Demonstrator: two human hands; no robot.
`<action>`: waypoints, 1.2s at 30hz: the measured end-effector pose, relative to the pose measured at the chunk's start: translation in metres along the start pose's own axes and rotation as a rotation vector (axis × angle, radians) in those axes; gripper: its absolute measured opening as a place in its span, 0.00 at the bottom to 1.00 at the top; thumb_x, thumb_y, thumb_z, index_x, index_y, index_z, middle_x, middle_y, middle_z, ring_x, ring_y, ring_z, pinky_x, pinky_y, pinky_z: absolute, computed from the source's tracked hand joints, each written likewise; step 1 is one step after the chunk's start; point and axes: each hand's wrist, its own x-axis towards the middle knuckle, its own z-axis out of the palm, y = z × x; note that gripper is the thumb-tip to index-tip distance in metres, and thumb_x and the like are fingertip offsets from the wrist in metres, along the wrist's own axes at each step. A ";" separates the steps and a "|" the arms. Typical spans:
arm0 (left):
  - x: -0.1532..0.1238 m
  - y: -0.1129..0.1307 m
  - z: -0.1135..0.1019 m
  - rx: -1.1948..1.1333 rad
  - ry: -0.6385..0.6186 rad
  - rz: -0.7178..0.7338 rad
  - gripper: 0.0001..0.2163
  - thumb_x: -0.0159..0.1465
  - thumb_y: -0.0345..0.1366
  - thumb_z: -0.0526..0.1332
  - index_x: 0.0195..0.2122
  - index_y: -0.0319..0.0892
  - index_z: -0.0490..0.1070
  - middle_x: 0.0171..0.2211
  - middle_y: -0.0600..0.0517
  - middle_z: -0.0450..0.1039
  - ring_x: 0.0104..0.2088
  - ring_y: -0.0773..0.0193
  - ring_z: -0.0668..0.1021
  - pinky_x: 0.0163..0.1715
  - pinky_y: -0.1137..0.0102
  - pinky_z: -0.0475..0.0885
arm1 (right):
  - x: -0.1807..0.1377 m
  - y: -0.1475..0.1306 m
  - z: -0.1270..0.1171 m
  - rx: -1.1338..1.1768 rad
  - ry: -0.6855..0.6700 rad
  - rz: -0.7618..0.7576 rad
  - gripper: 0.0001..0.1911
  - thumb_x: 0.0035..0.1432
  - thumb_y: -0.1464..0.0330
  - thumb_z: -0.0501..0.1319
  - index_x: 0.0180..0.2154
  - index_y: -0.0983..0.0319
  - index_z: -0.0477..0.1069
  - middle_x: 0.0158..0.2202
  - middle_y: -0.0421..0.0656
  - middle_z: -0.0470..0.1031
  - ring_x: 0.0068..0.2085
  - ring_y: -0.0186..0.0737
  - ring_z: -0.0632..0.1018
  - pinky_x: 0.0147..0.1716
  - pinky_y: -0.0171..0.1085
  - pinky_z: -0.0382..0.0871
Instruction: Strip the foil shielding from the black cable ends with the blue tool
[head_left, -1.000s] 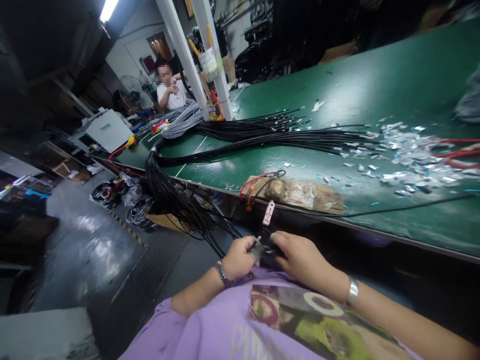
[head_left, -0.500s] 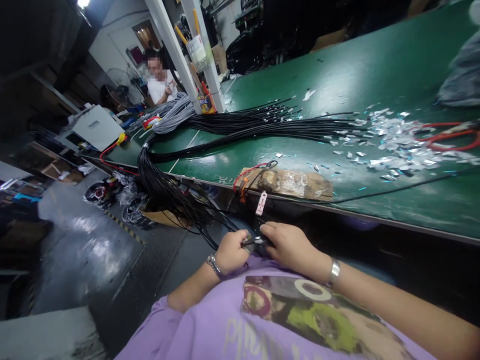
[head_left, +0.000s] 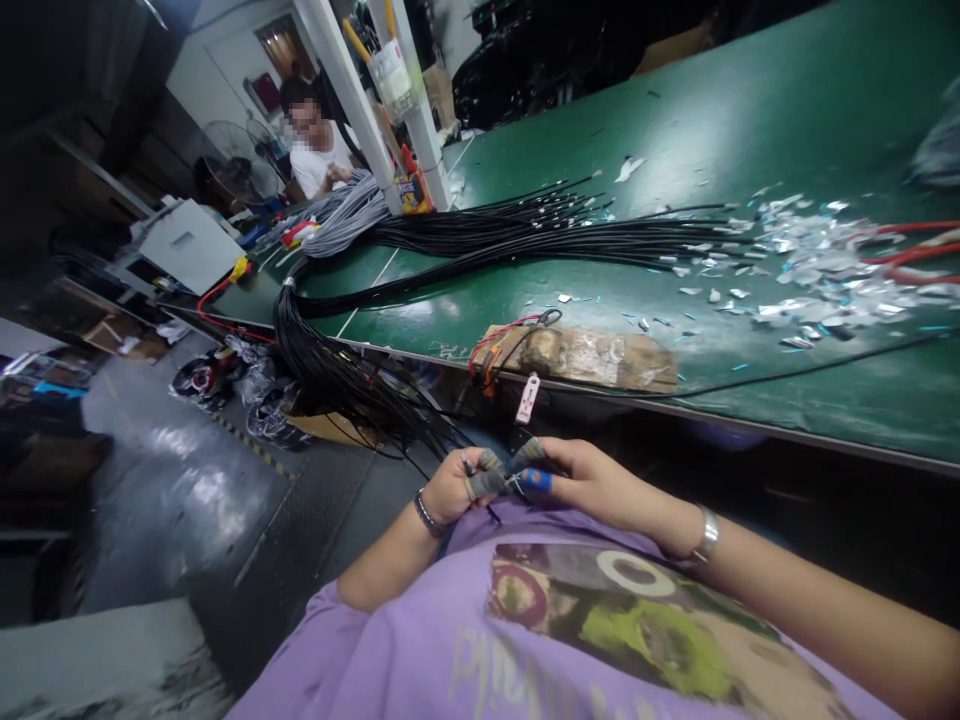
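Low in front of my purple shirt, my left hand [head_left: 457,487] is closed in a pinch on a black cable, mostly hidden by the fingers. Thin light wires [head_left: 513,480] show at the cable's end, between the two hands. My right hand [head_left: 589,480] pinches at these wires from the other side. Grey tape wraps fingertips on both hands, and blue tape is around my right thumb. To the left, a bundle of black cables [head_left: 307,345] droops over the bench edge towards my left hand.
On the green bench [head_left: 750,130] lie more black cables [head_left: 465,262], foil scraps [head_left: 814,265] and red-handled scissors [head_left: 919,262]. A wooden block [head_left: 607,358] sits at the front edge. A co-worker [head_left: 319,150] is beyond the white posts, near grey cables [head_left: 352,215].
My hands have turned so the taped fingertips show, and the fingers have shifted at the cable's end. The silvery foil seen between them earlier no longer shows. The view has shifted slightly.
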 end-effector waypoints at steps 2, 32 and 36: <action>0.000 0.000 -0.003 0.043 -0.001 -0.035 0.27 0.43 0.60 0.67 0.20 0.39 0.62 0.10 0.60 0.57 0.11 0.77 0.56 0.12 0.76 0.48 | -0.002 -0.005 -0.003 -0.255 -0.027 -0.076 0.08 0.56 0.66 0.56 0.30 0.62 0.69 0.29 0.42 0.74 0.31 0.37 0.71 0.32 0.36 0.66; -0.004 0.021 0.006 0.136 -0.110 -0.112 0.26 0.41 0.59 0.67 0.20 0.38 0.63 0.12 0.61 0.56 0.14 0.77 0.56 0.15 0.76 0.50 | -0.004 -0.013 0.003 0.004 -0.091 0.102 0.10 0.50 0.62 0.56 0.24 0.61 0.62 0.19 0.35 0.61 0.22 0.31 0.61 0.22 0.32 0.56; -0.005 0.024 0.006 0.142 0.037 -0.072 0.25 0.42 0.56 0.70 0.20 0.38 0.63 0.11 0.61 0.56 0.13 0.78 0.56 0.15 0.77 0.50 | -0.001 -0.008 0.003 0.148 0.028 0.145 0.16 0.43 0.58 0.63 0.20 0.61 0.62 0.19 0.34 0.61 0.23 0.30 0.61 0.24 0.32 0.57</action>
